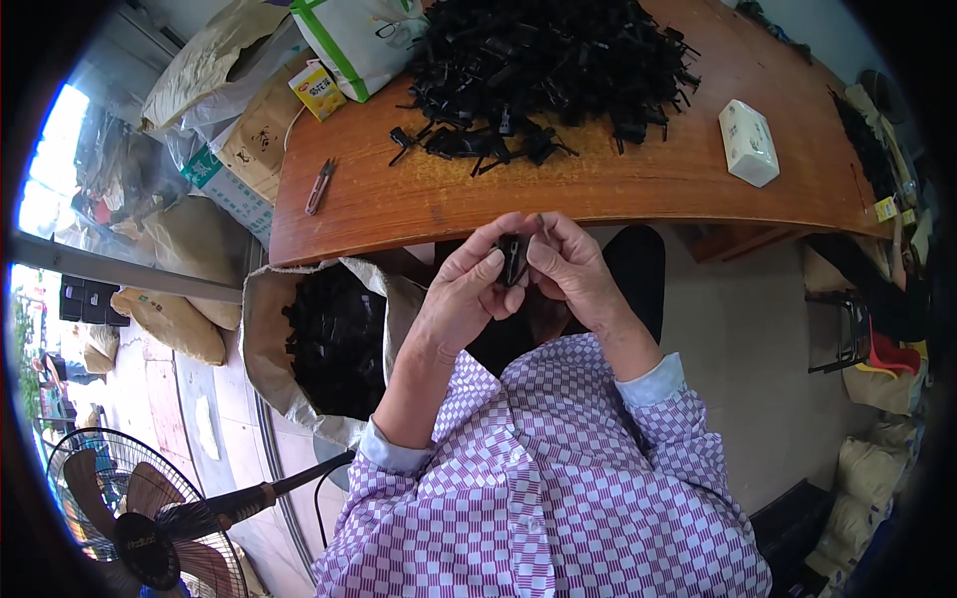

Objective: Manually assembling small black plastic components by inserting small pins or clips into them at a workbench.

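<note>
Both of my hands meet in front of my chest, just off the table's near edge. A small black plastic part (512, 257) is pinched between the thumb and fingers of my left hand (461, 289). My right hand (580, 277) closes on the same part from the other side; its fingertips hide some of it, so its exact kind is not clear. A large heap of similar black parts (538, 70) covers the far middle of the wooden table (399, 199). Below my left forearm, an open sack (261, 339) holds many more black pieces.
Small red-handled thread snips (320, 187) lie at the table's left, near a yellow box (317, 92) and a white-green bag (354, 45). A tissue pack (748, 144) sits at the right. A fan (150, 543) stands at lower left. Full sacks (174, 324) line the left side.
</note>
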Available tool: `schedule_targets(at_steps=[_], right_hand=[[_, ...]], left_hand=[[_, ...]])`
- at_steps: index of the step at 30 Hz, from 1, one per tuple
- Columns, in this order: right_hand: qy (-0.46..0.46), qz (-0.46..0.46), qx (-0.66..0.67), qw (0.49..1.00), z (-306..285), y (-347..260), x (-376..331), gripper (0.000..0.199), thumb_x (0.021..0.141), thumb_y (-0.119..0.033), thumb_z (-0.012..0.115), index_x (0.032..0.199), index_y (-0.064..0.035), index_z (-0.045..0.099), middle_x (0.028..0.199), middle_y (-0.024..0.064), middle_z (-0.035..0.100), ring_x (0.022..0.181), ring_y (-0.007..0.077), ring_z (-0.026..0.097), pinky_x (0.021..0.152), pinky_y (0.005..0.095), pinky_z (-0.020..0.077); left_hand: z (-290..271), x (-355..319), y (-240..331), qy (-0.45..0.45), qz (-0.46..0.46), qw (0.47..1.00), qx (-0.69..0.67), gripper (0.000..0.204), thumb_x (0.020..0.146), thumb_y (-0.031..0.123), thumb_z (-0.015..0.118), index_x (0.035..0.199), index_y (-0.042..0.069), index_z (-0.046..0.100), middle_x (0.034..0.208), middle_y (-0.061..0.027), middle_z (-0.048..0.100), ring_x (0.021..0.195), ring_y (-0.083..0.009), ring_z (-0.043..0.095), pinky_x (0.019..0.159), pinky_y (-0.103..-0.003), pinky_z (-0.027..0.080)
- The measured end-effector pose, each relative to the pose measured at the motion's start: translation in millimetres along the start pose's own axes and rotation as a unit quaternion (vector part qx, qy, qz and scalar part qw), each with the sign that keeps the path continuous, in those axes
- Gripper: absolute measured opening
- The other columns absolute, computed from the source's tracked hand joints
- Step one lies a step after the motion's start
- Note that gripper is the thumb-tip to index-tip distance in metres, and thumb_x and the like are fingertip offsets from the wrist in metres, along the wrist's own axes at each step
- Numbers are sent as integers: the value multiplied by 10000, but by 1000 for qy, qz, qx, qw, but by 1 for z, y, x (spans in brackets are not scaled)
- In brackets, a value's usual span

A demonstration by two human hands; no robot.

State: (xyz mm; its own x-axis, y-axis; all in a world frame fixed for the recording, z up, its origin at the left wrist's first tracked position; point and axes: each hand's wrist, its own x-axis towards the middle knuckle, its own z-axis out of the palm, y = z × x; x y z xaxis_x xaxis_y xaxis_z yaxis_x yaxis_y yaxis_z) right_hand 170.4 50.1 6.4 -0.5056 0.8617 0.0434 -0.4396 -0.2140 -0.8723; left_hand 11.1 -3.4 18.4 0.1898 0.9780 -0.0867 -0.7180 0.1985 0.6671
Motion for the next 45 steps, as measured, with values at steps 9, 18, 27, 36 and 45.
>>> schedule_targets(at_steps=[9, 18, 27, 36, 45], right_hand=[[-82, 107, -48, 990, -15, -3, 1, 219, 913, -205, 619, 1057, -42, 591, 818, -40, 575, 699, 24, 545, 586, 146, 454], [2, 27, -169, 985, 30, 2, -6, 332, 978, -283, 509, 1175, -20, 554, 740, -42, 509, 576, 4, 433, 477, 152, 328], [-21, 118, -72, 990, 56, 15, -1, 323, 1013, -221, 417, 1281, -45, 451, 652, -66, 427, 472, -2, 359, 403, 162, 258], [-18, 142, -100, 985, 65, 23, 6, 346, 1010, -222, 424, 1314, -56, 435, 638, -79, 407, 482, -9, 340, 416, 153, 274], [-46, 143, -245, 958, 64, 29, 31, 275, 990, -150, 443, 1228, -27, 508, 664, -32, 487, 539, 34, 445, 487, 184, 389]], left_hand=[[1, -4, 0, -45, 7, 971, 233, 380, 957, 96, 502, 1330, 38, 454, 1009, -42, 572, 807, -117, 605, 649, -202, 487], [-12, -13, -8, 77, 121, 896, 421, 403, 937, -2, 467, 1338, 41, 443, 1027, -42, 577, 933, -106, 592, 787, -238, 495], [-25, -20, -6, 125, 214, 865, 436, 409, 925, -27, 474, 1328, 45, 464, 998, -70, 581, 871, -106, 547, 797, -223, 448], [-33, -23, -4, 141, 267, 840, 451, 423, 872, -88, 500, 1278, 33, 512, 1023, -142, 622, 872, -187, 631, 765, -269, 489], [-53, -15, -8, 211, 320, 732, 563, 416, 836, -118, 510, 1233, 6, 536, 994, -150, 649, 820, -164, 645, 727, -266, 512]])
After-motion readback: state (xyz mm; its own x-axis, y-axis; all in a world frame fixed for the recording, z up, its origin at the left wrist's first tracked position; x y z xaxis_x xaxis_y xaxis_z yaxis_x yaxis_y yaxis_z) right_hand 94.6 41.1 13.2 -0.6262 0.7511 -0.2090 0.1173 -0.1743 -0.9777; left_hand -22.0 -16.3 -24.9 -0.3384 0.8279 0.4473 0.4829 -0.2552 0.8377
